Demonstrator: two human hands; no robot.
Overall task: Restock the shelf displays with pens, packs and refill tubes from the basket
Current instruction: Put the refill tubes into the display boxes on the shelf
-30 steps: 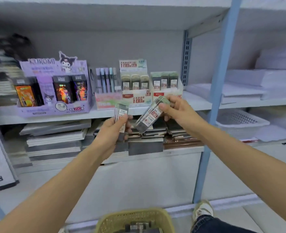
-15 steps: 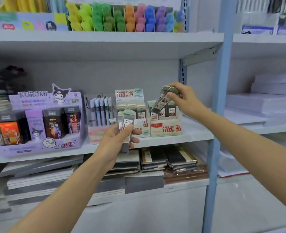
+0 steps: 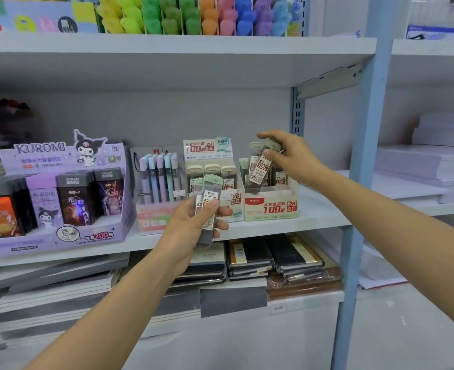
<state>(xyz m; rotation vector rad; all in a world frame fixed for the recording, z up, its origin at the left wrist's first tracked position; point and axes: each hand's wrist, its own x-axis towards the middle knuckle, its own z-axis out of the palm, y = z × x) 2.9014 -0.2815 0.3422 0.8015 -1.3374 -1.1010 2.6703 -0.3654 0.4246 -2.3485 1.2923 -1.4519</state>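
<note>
My right hand (image 3: 291, 154) pinches refill tubes (image 3: 259, 166) by their green caps, tilted, their lower ends over the 0.7 display box (image 3: 271, 206) on the middle shelf. My left hand (image 3: 194, 222) grips two more refill tubes (image 3: 210, 198) upright, in front of the 0.5 display box (image 3: 230, 204). Both boxes hold several tubes standing in rows. The basket is out of view.
A pen display (image 3: 159, 182) stands left of the 0.5 box, and a purple Kuromi display (image 3: 57, 193) further left. Coloured markers (image 3: 194, 17) fill the top shelf. Notebooks (image 3: 274, 260) lie stacked below. A blue upright post (image 3: 364, 156) stands right of my right hand.
My right hand has lowered its tubes toward the 0.7 box. My left hand has stayed in front of the 0.5 box. The view has moved slightly closer to the shelf.
</note>
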